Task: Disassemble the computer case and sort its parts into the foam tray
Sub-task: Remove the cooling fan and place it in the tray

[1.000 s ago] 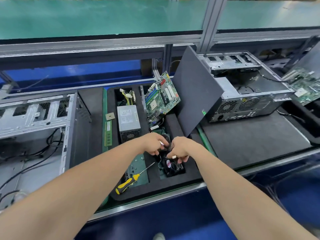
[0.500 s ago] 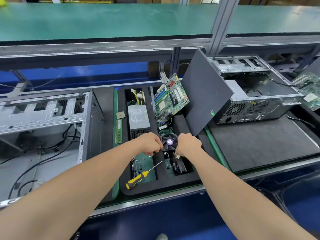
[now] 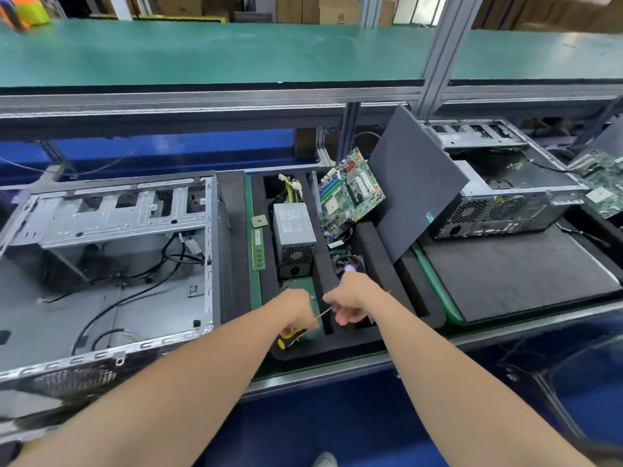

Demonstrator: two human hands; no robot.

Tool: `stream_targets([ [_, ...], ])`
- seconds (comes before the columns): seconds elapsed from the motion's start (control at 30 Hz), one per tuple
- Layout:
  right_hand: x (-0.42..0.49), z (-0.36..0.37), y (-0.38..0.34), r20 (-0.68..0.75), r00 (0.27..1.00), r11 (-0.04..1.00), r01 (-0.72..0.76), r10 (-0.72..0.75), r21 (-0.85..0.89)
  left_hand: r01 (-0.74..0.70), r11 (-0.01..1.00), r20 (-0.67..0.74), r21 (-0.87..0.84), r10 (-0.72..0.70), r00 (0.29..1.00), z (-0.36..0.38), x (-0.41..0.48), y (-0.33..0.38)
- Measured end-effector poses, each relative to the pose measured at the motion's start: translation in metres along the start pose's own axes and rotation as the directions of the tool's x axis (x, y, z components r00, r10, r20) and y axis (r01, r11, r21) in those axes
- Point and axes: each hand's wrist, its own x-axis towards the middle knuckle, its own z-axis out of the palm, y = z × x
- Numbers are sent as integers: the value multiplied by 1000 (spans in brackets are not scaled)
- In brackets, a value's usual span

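Foam tray (image 3: pixel 337 347) holding power supply (image 3: pixel 292 230), tilted motherboard (image 3: pixel 350 193), fan (image 3: pixel 349 262), screwdriver (image 3: pixel 288 338), left hand (image 3: pixel 298 306) over its handle, right hand (image 3: pixel 350 296) curled, both grips unclear

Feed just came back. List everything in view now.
foam tray: one, black, bench centre
power supply: one, grey, tray's middle slot
motherboard: one, green, tilted at tray's back
memory stick: one, green, tray's left edge
processor chip: one, tan, beyond memory stick
fan: one, black, tray's right slot
screwdriver: one, yellow-black handle, tray's front
open case: one, grey, left of tray
second case: one, grey-black, right
side panel: one, dark grey, leaning on second case
second motherboard: one, green, far right
left hand: one, on screwdriver handle, grip unclear
right hand: one, over fan slot, blurred
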Motion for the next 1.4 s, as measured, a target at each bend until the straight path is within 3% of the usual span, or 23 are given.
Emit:
stream_targets([
  [0.07, -6, 15, 7, 113, 992, 995, -72, 65, 67, -22, 998, -70, 59, 26, 997, 12, -4, -6],
  [0.13, -11, 34, 14, 149, 987, 956, -102, 62, 275, -44, 999, -132, 10, 44, 990, 21, -9, -14],
  [0.27, -24, 60, 20, 8, 999, 747, 27, -44, 664, -149, 953, -272, -263, 75, 959, 24, -25, -22],
  [0.37, -45, 64, 11, -141, 987, 612, 160, -81, 774, -233, 894, -387, -383, 73, 919, 12, -47, -19],
  [0.53, -86, 61, -13, -326, 936, 509, 345, -129, 789, -359, 800, -456, -481, 122, 882, -9, -95, -16],
  [0.73, -122, 73, -52, -379, 898, 469, 439, -221, 766, -459, 699, -598, -547, 57, 799, -15, -150, -40],
  [0.97, -151, 112, -98, -280, 876, 470, 453, -392, 758, -433, 669, -691, -604, -169, 703, -7, -199, -91],
  [1.17, -176, 152, -121, -158, 842, 506, 448, -515, 737, -438, 585, -704, -682, -363, 610, 21, -238, -129],
  [1.4, -206, 248, -148, 63, 794, 585, 389, -605, 712, -374, 506, -628, -777, -597, 499, 88, -291, -202],
])
